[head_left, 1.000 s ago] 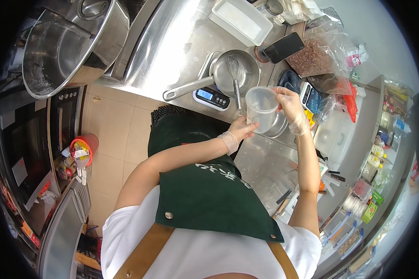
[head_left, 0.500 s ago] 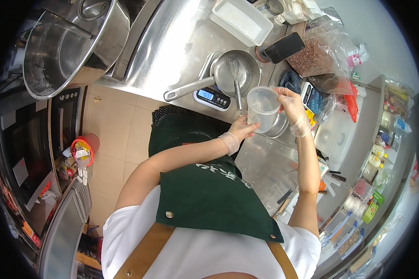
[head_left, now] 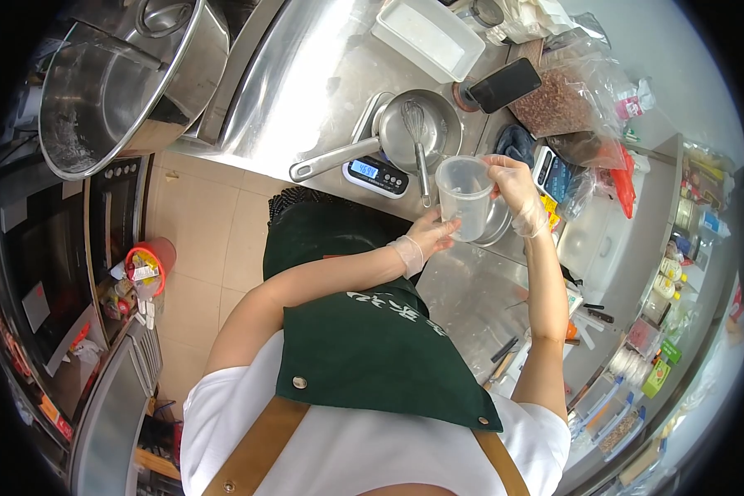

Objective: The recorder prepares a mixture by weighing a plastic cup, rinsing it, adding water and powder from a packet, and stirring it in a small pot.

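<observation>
Both my hands wear clear gloves and hold a translucent plastic cup [head_left: 463, 198]. My left hand [head_left: 430, 233] grips its lower part; my right hand [head_left: 512, 190] pinches its rim on the right. Just beyond the cup, a steel pan [head_left: 442, 132] with a long handle rests on a kitchen scale [head_left: 372, 178] with a lit display. A wire whisk [head_left: 415, 124] lies in the pan, its handle over the edge. A round steel container [head_left: 496, 231] shows partly behind the cup and my right hand.
A large steel mixing bowl [head_left: 91, 107] is at upper left, above ovens [head_left: 41, 248] and a red bucket [head_left: 161, 260]. The counter [head_left: 298, 74] also bears a white tub [head_left: 430, 33], a phone [head_left: 504, 83] and bags [head_left: 562, 99]. Cluttered shelves [head_left: 661, 331] line the right.
The cup has shifted very slightly down and tilted a little, with both hands still on it. The pan and whisk have stayed in place.
</observation>
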`<state>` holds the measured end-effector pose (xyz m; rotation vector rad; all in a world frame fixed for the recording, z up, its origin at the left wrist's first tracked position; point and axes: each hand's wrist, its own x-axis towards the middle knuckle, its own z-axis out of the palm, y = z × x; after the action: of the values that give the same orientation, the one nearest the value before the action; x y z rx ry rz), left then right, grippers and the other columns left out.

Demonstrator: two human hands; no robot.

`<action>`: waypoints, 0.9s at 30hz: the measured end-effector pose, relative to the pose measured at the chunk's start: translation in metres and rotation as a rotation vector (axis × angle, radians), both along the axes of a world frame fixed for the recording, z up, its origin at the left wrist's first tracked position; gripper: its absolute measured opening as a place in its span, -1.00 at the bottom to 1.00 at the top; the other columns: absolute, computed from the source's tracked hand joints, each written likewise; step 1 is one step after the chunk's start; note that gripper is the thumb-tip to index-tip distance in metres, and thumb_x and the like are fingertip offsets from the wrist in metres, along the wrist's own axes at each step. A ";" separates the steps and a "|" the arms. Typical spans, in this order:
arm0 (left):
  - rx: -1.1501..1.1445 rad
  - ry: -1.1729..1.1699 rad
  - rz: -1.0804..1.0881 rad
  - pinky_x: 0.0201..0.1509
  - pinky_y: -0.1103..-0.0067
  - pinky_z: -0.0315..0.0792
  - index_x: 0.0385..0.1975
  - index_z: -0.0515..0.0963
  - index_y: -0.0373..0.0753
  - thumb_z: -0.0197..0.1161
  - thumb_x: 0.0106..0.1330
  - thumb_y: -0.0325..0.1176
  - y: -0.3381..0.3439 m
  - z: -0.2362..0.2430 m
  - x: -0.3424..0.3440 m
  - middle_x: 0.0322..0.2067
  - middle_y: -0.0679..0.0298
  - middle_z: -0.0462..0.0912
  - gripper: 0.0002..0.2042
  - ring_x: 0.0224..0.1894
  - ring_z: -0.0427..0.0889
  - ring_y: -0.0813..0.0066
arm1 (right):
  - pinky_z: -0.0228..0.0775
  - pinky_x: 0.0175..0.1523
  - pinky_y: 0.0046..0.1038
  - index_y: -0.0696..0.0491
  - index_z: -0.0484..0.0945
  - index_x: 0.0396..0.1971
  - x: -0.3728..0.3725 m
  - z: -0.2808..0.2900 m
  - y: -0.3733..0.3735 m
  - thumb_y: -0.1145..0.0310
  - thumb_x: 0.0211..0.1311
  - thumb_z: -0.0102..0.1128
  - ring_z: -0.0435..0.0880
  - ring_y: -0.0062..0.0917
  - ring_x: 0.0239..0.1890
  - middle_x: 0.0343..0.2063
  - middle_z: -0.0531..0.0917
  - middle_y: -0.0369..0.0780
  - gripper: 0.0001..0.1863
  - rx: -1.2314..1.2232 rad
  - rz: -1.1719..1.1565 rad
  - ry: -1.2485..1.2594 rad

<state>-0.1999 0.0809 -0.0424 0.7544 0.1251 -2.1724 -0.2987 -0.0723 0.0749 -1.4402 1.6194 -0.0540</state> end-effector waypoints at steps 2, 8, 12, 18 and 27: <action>0.015 0.010 -0.002 -0.08 0.58 0.34 0.17 0.21 -0.19 0.25 0.22 -0.23 0.000 0.000 0.000 -0.10 0.27 0.41 -0.44 -0.18 0.38 0.54 | 0.35 -0.46 -0.66 0.26 0.56 -0.20 0.000 0.000 0.000 0.44 0.05 -0.03 0.44 -0.72 -0.59 -0.49 0.59 -0.29 -0.67 -0.002 0.004 0.006; 0.008 0.011 -0.019 -0.10 0.60 0.36 0.15 0.25 -0.20 0.24 0.22 -0.21 0.000 0.003 0.000 -0.14 0.28 0.43 -0.48 -0.18 0.40 0.54 | 0.35 -0.47 -0.66 0.25 0.57 -0.20 -0.001 0.000 0.000 0.43 0.06 -0.01 0.43 -0.72 -0.62 -0.51 0.59 -0.29 -0.67 -0.010 0.001 0.019; 0.009 -0.001 -0.030 -0.08 0.58 0.35 0.14 0.26 -0.19 0.24 0.22 -0.23 0.000 0.002 0.000 -0.12 0.28 0.44 -0.49 -0.14 0.40 0.54 | 0.34 -0.48 -0.66 0.25 0.57 -0.20 0.002 0.003 0.002 0.43 0.06 -0.01 0.44 -0.72 -0.61 -0.51 0.59 -0.29 -0.67 -0.011 -0.005 0.021; -0.022 -0.082 -0.007 -0.05 0.57 0.34 0.19 0.19 -0.17 0.28 0.19 -0.26 -0.002 0.001 0.002 -0.06 0.27 0.43 -0.41 -0.04 0.40 0.52 | 0.35 -0.43 -0.66 0.24 0.56 -0.19 -0.001 0.002 0.005 0.44 0.06 -0.01 0.45 -0.73 -0.56 -0.46 0.60 -0.30 -0.68 -0.021 -0.016 -0.010; -0.056 -0.125 -0.004 -0.04 0.56 0.34 0.25 0.07 -0.20 0.33 0.13 -0.23 -0.002 -0.002 0.003 0.02 0.24 0.39 -0.27 0.02 0.39 0.52 | 0.34 -0.42 -0.67 0.21 0.56 -0.19 -0.001 0.004 0.008 0.47 0.07 -0.03 0.45 -0.74 -0.54 -0.44 0.60 -0.32 -0.69 -0.033 -0.033 -0.062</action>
<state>-0.1974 0.0787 -0.0444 0.8561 -0.0013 -2.1169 -0.2999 -0.0640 0.0787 -1.4236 1.5983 -0.1440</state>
